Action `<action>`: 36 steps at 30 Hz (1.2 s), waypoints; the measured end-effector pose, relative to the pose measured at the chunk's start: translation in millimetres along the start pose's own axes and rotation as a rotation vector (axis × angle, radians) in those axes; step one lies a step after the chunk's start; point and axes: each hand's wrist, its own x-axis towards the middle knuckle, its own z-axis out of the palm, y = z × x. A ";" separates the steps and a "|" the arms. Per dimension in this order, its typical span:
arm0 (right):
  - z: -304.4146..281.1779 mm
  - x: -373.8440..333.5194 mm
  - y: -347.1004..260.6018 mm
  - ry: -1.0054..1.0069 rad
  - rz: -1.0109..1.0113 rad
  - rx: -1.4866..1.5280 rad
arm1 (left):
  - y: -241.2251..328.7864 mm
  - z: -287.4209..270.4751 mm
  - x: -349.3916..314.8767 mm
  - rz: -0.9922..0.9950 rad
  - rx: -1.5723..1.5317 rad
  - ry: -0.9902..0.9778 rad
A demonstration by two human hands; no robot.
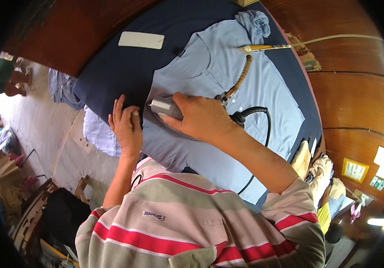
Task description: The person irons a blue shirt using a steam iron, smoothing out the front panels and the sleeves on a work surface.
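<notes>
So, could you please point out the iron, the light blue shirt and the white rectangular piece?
Iron (162,107), head view: its pale end.
Light blue shirt (265,87), head view: its body cloth.
White rectangular piece (141,40), head view: its middle.

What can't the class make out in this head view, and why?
All in the head view:
Iron, grip: mostly covered by the right hand.
Black cord, middle stretch: hidden by the right forearm.
Tan object: cut off by the upper edge.
Yellow-framed sheet: writing too small.
</notes>
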 end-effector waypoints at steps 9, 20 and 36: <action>-34.1 -75.4 60.1 -0.058 0.324 0.210 | 47.3 20.6 55.0 0.554 0.136 -0.347; -80.1 -114.3 168.7 0.162 0.450 -0.046 | 107.5 72.3 75.4 0.770 0.190 -0.319; -75.1 39.7 164.5 0.090 0.060 -0.083 | 69.8 77.5 75.9 0.459 0.032 -0.260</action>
